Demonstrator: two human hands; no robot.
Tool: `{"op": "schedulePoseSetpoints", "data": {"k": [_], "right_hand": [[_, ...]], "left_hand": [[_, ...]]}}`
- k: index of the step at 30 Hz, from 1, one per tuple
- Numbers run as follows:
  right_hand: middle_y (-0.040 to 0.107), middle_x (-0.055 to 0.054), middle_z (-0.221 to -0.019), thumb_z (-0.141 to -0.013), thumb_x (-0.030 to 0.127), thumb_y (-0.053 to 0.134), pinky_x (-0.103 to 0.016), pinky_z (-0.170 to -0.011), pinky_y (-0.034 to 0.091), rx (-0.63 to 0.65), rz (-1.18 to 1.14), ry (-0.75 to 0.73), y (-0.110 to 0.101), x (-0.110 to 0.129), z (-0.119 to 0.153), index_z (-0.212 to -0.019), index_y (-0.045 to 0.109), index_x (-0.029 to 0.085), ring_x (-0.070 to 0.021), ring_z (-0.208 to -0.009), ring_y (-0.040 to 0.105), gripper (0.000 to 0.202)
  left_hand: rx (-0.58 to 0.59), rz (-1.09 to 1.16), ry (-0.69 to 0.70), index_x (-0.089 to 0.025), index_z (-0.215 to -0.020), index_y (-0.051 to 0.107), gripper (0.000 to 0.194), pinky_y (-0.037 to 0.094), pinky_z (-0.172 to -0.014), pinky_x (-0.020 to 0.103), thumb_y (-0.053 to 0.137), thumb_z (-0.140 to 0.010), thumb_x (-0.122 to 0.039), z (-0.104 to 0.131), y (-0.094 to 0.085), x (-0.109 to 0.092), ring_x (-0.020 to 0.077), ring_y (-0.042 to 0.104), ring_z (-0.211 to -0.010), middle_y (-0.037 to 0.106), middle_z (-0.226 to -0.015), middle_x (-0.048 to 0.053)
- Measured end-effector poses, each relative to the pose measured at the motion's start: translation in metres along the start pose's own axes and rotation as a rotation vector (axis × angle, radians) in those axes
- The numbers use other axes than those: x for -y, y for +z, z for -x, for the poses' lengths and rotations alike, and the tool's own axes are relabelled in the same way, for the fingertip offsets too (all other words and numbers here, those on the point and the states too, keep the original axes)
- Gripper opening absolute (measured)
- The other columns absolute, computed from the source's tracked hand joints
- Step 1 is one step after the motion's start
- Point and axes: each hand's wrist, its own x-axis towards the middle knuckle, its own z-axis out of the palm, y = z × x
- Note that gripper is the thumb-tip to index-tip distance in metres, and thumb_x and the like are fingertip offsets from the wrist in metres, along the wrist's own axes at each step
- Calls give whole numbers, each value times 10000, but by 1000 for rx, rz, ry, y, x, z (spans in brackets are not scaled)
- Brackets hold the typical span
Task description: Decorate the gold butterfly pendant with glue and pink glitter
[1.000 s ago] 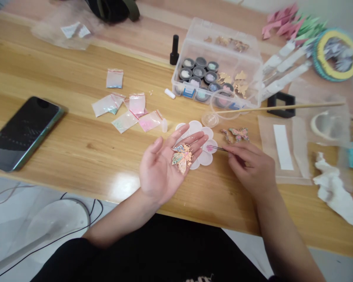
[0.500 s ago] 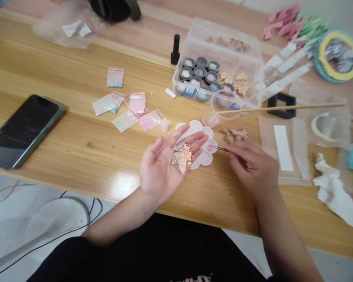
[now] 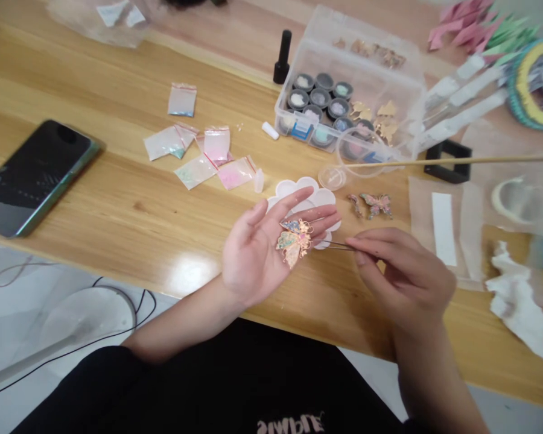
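My left hand (image 3: 257, 256) is palm up with its fingers stretched out. A gold butterfly piece (image 3: 295, 241) with blue, green and pink parts lies on its palm and finger bases. My right hand (image 3: 402, 271) pinches thin metal tweezers (image 3: 339, 245), whose tips reach the right side of the butterfly piece. Whether the tips hold anything is too small to tell. Under my left fingers is a white flower-shaped palette (image 3: 324, 197), partly hidden. Two colored butterfly pieces, the larger one (image 3: 377, 205) on the right, lie on the table beyond my right hand.
A clear box (image 3: 348, 144) with small black pots and gold pieces stands at the back. Small bags (image 3: 194, 172) lie left of the palette, a phone (image 3: 38, 178) farther left. A wooden stick (image 3: 479, 160), a black frame (image 3: 447, 172) and crumpled tissue (image 3: 516, 295) are at the right.
The tweezers in my right hand have moved from the pink bits in the palette to the butterfly piece on my left hand. The whole view has shifted slightly.
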Motion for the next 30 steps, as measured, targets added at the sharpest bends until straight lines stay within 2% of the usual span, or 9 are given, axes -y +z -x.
{"op": "schedulePoseSetpoints", "data": {"k": [3,7,20,25,30], "right_hand": [[738,-3,-977,-854,45,653,-274,-601,510,47,-1,2,2,2,1,-1130,739,310,-154,-809,671,393],[737,9,-973,-864,49,647,-258,-606,504,69,24,-10,3,3,0,-1133,734,303,-142,-822,669,380],[751,0,-959,-853,82,661,-282,-581,526,58,48,-13,3,3,0,-1160,735,350,-162,-783,691,414],[752,2,-964,-836,59,671,-282,-597,525,50,42,-17,2,3,0,-1150,738,342,-160,-793,687,428],[753,-3,-959,-843,63,664,-280,-590,522,70,39,-20,3,3,-1,-1140,742,332,-165,-799,695,408]], "left_hand": [[53,-12,-32,-133,-1298,561,555,317,-1211,471,360,-981,-542,0,0,1,309,611,-1320,753,-1132,144],[94,-33,-51,-123,-1403,494,615,283,-1227,469,319,-992,-546,-1,-1,1,308,556,-1382,745,-1184,149],[104,-8,-50,-87,-1519,387,699,288,-1217,452,329,-1000,-551,-1,0,2,320,519,-1415,741,-1206,170],[101,-11,-52,-96,-1498,414,690,259,-1230,468,364,-993,-562,-1,-1,2,340,483,-1441,721,-1257,176],[91,-10,-55,-94,-1500,412,683,277,-1220,457,351,-999,-555,-1,0,2,333,509,-1421,731,-1224,177]]}}
